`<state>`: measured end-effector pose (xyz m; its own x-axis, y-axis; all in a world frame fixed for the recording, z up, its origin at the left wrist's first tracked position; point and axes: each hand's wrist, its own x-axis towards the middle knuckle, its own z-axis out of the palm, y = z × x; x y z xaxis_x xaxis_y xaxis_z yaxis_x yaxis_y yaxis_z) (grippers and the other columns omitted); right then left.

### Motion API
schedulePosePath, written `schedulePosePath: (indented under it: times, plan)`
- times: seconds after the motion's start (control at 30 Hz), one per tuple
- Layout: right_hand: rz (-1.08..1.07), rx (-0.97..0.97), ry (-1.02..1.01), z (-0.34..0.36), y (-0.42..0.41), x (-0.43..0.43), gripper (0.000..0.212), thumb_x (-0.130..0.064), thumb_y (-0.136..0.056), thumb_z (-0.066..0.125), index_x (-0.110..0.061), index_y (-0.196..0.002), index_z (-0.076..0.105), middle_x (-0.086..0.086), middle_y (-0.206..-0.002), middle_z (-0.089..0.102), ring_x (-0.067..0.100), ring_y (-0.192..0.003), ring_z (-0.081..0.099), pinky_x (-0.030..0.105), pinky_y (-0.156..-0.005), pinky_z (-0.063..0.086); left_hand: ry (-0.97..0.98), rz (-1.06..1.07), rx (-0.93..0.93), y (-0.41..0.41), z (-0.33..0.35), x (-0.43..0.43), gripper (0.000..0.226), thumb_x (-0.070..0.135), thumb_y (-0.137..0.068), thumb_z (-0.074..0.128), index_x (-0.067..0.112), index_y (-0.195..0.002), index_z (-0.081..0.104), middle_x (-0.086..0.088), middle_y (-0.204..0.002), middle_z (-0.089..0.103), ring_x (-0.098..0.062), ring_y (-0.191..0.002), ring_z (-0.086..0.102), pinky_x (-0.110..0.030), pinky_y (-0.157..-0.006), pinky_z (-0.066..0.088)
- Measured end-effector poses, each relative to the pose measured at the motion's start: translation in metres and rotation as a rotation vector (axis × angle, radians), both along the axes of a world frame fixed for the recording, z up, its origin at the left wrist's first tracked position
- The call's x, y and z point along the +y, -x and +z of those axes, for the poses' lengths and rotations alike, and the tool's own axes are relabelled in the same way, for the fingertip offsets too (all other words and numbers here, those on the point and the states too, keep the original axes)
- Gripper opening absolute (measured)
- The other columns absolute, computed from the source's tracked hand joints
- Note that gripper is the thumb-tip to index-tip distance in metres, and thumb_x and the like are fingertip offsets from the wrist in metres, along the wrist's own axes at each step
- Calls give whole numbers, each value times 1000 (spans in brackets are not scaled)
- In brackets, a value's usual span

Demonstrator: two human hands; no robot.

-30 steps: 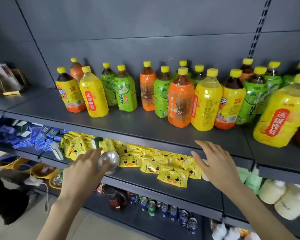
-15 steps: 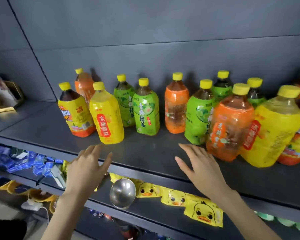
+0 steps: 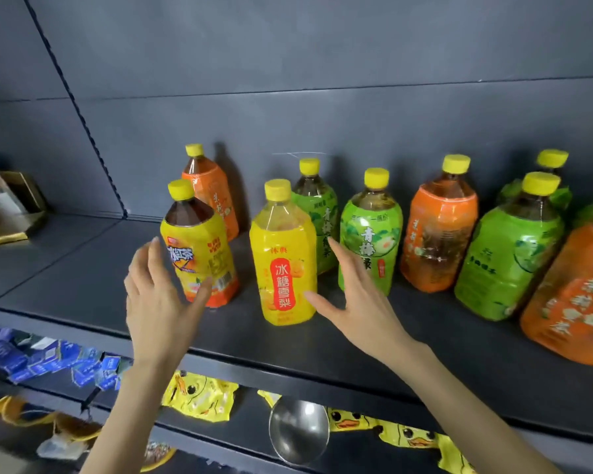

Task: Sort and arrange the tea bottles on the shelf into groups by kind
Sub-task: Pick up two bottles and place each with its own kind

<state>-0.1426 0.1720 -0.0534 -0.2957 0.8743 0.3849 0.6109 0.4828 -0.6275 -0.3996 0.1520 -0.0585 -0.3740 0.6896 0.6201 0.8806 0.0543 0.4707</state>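
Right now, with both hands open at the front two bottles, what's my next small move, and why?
Probably close the right hand round the yellow pear bottle: its fingers and thumb flank it, ungripped, and it stands in front of a green bottle of another kind.

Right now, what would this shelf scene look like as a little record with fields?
Left hand: open, fingers spread, by the dark tea bottle with a yellow label; contact unclear
Right hand: open, beside the yellow pear-drink bottle
Top shelf: green-label bottles and orange-label bottles mixed, upright, yellow caps
Lower shelf: yellow duck packets, a metal ladle
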Motion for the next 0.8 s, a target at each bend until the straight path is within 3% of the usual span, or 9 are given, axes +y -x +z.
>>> schedulePosePath:
  times: [0.1, 0.17, 0.23, 0.33, 0.47, 0.57, 0.63, 0.73, 0.8]
  plan:
    - [-29, 190, 63, 1, 38, 6, 98, -56, -78, 63, -41, -146, -6, -14, -150, 15, -6, -127, 21, 24, -100, 31, -3, -139, -268, 28, 0, 30, 111, 39, -71, 78, 9, -150, 5, -17, -152, 17, -31, -140, 21, -52, -100, 35]
    - [-98, 300, 66, -2, 60, 8, 106, -52, -72, 72, -50, -140, -11, -21, -145, 15, -7, -125, 23, 25, -100, 34, 29, -259, -436, 39, -5, 47, 124, 51, -63, 81, 17, -150, -1, -9, -153, 20, -22, -140, 27, -45, -103, 35]
    - [-208, 376, 32, -7, 79, 7, 113, -51, -67, 77, -60, -131, -15, -33, -137, 13, -8, -123, 22, 28, -98, 35, 47, -345, -519, 42, -10, 54, 123, 61, -57, 78, 30, -147, 1, 0, -148, 34, -17, -130, 42, -44, -103, 39]
    - [-387, 395, -18, -13, 102, 4, 118, -48, -65, 81, -68, -123, -20, -36, -131, 15, -2, -120, 29, 37, -92, 42, 58, -383, -511, 36, -17, 58, 114, 44, -63, 84, 33, -146, 7, 7, -140, 44, -9, -115, 49, -36, -98, 39]
    - [-538, 412, -3, -25, 116, 9, 119, -46, -65, 81, -52, -139, -11, -13, -142, 22, 18, -125, 41, 39, -88, 44, 15, -356, -568, 28, -28, 62, 109, 39, -65, 83, 29, -145, 10, 9, -141, 41, -10, -117, 48, -32, -96, 35]
    - [-549, 484, 36, -31, 117, 11, 114, -45, -63, 83, -40, -144, 3, -12, -140, 32, 11, -119, 43, 35, -92, 43, 17, -317, -636, 22, -31, 67, 105, 43, -65, 82, 25, -143, 15, 6, -136, 44, -19, -116, 51, -35, -95, 36]
    - [-553, 506, 60, -31, 113, 10, 109, -44, -61, 84, -35, -143, 13, -15, -128, 38, 6, -110, 43, 34, -93, 45, 9, -301, -649, 21, -29, 67, 100, 42, -65, 82, 22, -141, 20, 5, -130, 47, -22, -112, 53, -34, -93, 37]
    - [-529, 505, 83, -30, 104, 8, 107, -43, -59, 86, -31, -141, 19, -15, -122, 40, 8, -110, 45, 36, -94, 47, -3, -340, -644, 25, -30, 65, 98, 42, -64, 84, 23, -139, 25, 8, -126, 49, -12, -105, 51, -38, -95, 41]
    - [-522, 503, 100, -29, 100, 4, 109, -49, -55, 85, -33, -141, 19, -12, -125, 43, 12, -113, 48, 41, -96, 47, -18, -382, -652, 27, -30, 60, 101, 54, -58, 80, 25, -139, 26, 12, -122, 48, -8, -105, 49, -36, -95, 43]
